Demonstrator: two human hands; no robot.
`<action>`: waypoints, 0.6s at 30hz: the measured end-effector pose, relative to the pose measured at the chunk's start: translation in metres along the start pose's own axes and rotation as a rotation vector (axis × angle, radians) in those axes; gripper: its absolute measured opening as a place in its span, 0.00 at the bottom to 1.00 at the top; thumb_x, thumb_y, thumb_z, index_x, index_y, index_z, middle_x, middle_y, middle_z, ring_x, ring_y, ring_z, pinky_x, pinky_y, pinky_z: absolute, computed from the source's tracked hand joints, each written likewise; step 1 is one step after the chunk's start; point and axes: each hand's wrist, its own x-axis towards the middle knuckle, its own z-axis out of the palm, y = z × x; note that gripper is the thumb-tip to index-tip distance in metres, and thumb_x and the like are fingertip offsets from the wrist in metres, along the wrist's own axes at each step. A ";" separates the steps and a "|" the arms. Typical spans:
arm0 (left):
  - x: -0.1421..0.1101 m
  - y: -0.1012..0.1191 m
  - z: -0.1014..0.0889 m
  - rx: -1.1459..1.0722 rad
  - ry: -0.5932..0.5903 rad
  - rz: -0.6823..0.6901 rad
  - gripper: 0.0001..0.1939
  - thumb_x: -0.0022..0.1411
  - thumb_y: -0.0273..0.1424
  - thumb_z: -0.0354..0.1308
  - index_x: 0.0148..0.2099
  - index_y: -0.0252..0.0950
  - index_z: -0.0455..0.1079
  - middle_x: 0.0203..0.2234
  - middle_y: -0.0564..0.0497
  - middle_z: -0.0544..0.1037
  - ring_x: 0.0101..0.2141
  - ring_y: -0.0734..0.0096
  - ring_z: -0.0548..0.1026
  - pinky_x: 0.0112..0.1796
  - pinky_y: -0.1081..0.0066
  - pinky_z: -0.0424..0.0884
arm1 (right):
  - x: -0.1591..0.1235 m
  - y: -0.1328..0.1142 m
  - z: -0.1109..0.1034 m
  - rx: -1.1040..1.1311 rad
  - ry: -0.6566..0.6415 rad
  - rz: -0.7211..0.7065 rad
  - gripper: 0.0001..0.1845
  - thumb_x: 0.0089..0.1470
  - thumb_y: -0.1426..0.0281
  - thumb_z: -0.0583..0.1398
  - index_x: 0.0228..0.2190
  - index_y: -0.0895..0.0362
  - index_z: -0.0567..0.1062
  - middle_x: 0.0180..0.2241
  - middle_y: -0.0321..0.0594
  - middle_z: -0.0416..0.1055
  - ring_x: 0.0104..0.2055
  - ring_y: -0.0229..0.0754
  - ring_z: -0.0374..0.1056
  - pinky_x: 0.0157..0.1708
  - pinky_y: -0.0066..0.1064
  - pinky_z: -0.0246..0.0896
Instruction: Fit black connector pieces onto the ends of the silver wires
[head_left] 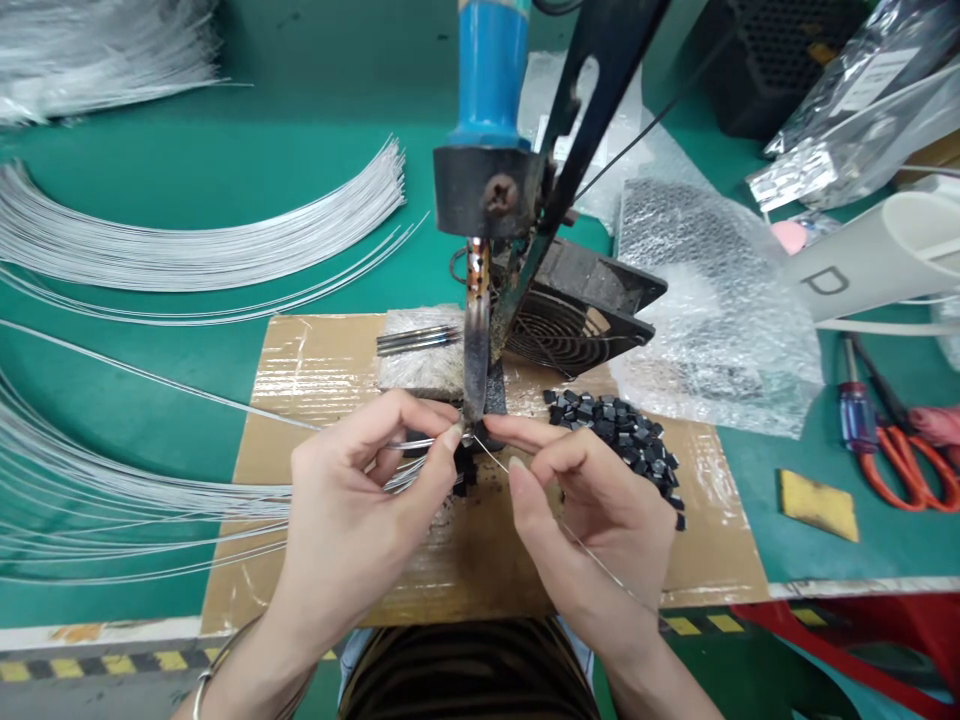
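Observation:
A soldering iron (pixel 478 350) with a blue handle is clamped in a black stand, tip pointing down. My left hand (pixel 367 490) pinches the end of a thin grey cable (pixel 411 444) right by the tip; the small part at its end is mostly hidden by my fingers. Through my right hand (pixel 600 510) runs a thin solder wire (pixel 493 455), its end reaching the iron's tip. The right index finger stretches close to the tip, with the thumb lower and apart from it. Beneath the left hand, several more cables (pixel 247 500) lie across the cardboard (pixel 690 540).
Small black pieces (pixel 615 430) are heaped right of the iron. A fan (pixel 577 315) stands behind it. Cable bundles (pixel 225 245) lie at left. Bubble wrap (pixel 712 300), a yellow sponge (pixel 817 505), orange-handled scissors (pixel 900 465) and a screwdriver (pixel 855 410) are at right.

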 end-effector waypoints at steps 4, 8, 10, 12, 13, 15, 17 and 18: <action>-0.002 0.000 -0.001 0.001 0.014 0.013 0.06 0.63 0.24 0.68 0.36 0.43 0.79 0.35 0.57 0.84 0.36 0.74 0.82 0.36 0.80 0.76 | 0.000 -0.002 0.000 -0.020 -0.010 0.011 0.13 0.63 0.80 0.64 0.31 0.51 0.71 0.51 0.34 0.82 0.55 0.41 0.79 0.59 0.34 0.70; -0.004 0.001 -0.001 0.008 0.002 0.018 0.07 0.63 0.24 0.67 0.35 0.42 0.79 0.34 0.57 0.84 0.36 0.73 0.81 0.34 0.79 0.75 | 0.001 -0.004 0.001 -0.013 -0.007 0.009 0.12 0.63 0.80 0.64 0.32 0.51 0.72 0.51 0.36 0.83 0.55 0.43 0.79 0.57 0.35 0.71; -0.003 0.001 -0.001 0.012 0.001 0.022 0.07 0.63 0.24 0.67 0.35 0.42 0.79 0.34 0.57 0.84 0.35 0.73 0.81 0.33 0.78 0.74 | 0.002 -0.004 0.001 -0.013 -0.004 0.004 0.12 0.63 0.80 0.64 0.32 0.51 0.72 0.51 0.38 0.83 0.55 0.44 0.79 0.57 0.37 0.72; -0.003 0.001 -0.001 0.013 0.002 0.019 0.06 0.63 0.24 0.67 0.35 0.42 0.79 0.34 0.57 0.84 0.35 0.73 0.81 0.32 0.77 0.73 | 0.002 -0.004 0.001 -0.021 0.003 -0.001 0.12 0.62 0.80 0.64 0.31 0.51 0.72 0.50 0.39 0.83 0.54 0.46 0.80 0.57 0.38 0.73; -0.002 0.001 -0.001 0.010 0.003 0.018 0.06 0.63 0.24 0.68 0.35 0.42 0.79 0.34 0.57 0.84 0.35 0.73 0.81 0.32 0.77 0.74 | 0.002 -0.004 0.001 -0.027 0.005 -0.002 0.12 0.62 0.80 0.64 0.31 0.51 0.72 0.50 0.40 0.83 0.54 0.46 0.80 0.56 0.39 0.73; -0.002 0.000 0.000 0.007 0.000 0.012 0.06 0.63 0.25 0.68 0.35 0.42 0.79 0.34 0.57 0.84 0.35 0.72 0.81 0.33 0.77 0.74 | 0.001 -0.004 0.001 -0.036 0.009 0.001 0.12 0.63 0.80 0.63 0.31 0.51 0.72 0.51 0.40 0.83 0.54 0.47 0.80 0.57 0.40 0.73; -0.001 -0.001 0.000 0.013 -0.008 0.006 0.06 0.63 0.25 0.68 0.35 0.42 0.78 0.34 0.57 0.83 0.34 0.72 0.81 0.33 0.76 0.74 | 0.000 -0.003 0.001 -0.037 0.014 -0.002 0.12 0.63 0.79 0.63 0.31 0.51 0.72 0.51 0.41 0.83 0.54 0.47 0.80 0.57 0.40 0.72; -0.001 -0.002 0.001 0.017 -0.011 0.006 0.06 0.63 0.25 0.67 0.35 0.42 0.78 0.34 0.57 0.83 0.34 0.72 0.81 0.33 0.76 0.74 | -0.001 -0.002 0.001 -0.039 0.015 -0.004 0.12 0.63 0.79 0.63 0.32 0.52 0.72 0.51 0.41 0.83 0.54 0.47 0.80 0.57 0.40 0.72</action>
